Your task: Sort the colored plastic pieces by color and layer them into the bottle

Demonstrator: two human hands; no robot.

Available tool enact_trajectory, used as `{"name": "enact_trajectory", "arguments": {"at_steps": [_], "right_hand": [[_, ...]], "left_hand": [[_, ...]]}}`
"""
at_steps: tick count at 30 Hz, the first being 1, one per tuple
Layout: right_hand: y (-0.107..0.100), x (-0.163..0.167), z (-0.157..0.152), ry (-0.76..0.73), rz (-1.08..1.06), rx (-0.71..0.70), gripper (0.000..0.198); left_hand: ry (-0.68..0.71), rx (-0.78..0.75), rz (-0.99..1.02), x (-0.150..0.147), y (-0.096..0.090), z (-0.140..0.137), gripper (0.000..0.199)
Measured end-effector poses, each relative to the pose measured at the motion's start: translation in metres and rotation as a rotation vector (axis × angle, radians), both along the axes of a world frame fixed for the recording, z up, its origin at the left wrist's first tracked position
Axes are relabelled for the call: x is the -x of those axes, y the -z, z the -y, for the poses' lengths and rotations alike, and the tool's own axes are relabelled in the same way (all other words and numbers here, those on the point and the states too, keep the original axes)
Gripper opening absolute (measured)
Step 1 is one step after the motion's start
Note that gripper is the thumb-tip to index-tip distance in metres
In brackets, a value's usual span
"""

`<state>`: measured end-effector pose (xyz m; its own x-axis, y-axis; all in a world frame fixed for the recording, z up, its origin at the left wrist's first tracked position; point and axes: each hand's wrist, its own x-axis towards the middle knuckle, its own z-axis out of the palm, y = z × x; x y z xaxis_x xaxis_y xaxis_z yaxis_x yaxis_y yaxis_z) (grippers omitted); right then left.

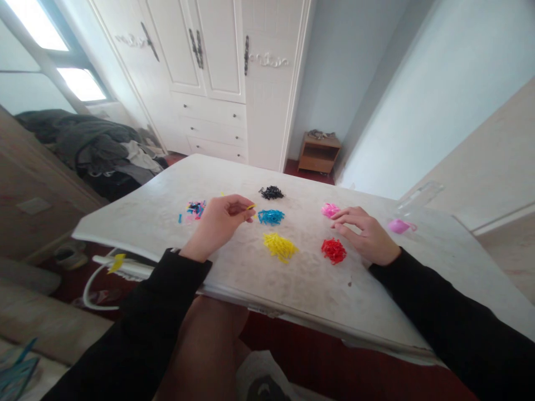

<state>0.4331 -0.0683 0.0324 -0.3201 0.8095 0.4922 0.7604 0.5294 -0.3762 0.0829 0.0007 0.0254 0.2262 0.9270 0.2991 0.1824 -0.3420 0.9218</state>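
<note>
My left hand (223,221) is closed, its thumb and forefinger pinching a small yellow strip (251,207) above the table. Just right of those fingertips is a pile of blue strips (271,217), with a black pile (271,192) behind it and a yellow pile (280,247) in front. Left of this hand lies a mixed heap (195,210) of coloured strips, partly hidden by the wrist. My right hand (363,231) is open, fingers stretched out beside a pink pile (330,209). A red pile (334,251) sits below its thumb.
The piles rest on a white table (309,295). On its right side are a pink pouch-like item (400,225) and a clear plastic container (422,197). A white wardrobe (217,67) and a small wooden cabinet (320,153) stand beyond. Dark clothes (96,145) are heaped at left.
</note>
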Motion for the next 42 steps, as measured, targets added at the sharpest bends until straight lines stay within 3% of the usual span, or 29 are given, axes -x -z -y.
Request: {"name": "enact_trajectory", "arguments": {"at_steps": [4, 8, 12, 23, 29, 35, 42], "right_hand": [[0.001, 0.0, 0.0, -0.005, -0.01, -0.007, 0.022], [0.001, 0.001, 0.001, -0.008, -0.016, -0.006, 0.022], [0.0, 0.002, 0.001, 0.0, -0.021, 0.004, 0.021], [-0.001, 0.004, 0.003, -0.002, -0.025, 0.012, 0.02], [-0.009, 0.016, 0.016, -0.181, -0.002, 0.024, 0.013], [-0.014, 0.033, 0.032, -0.381, 0.04, 0.068, 0.02], [-0.014, 0.032, 0.033, -0.322, 0.024, 0.058, 0.016]], "left_hand": [[0.182, 0.024, -0.087, -0.012, -0.009, 0.015, 0.013], [0.259, 0.033, -0.176, -0.024, -0.017, 0.025, 0.006], [0.259, 0.042, -0.255, -0.03, -0.017, 0.027, 0.01], [0.268, 0.073, -0.18, -0.031, -0.02, 0.032, 0.006], [0.278, 0.012, -0.144, -0.047, -0.021, 0.04, 0.005], [0.293, -0.06, -0.225, -0.059, -0.021, 0.04, 0.007], [0.274, -0.019, -0.194, -0.056, -0.018, 0.034, 0.011]]}}
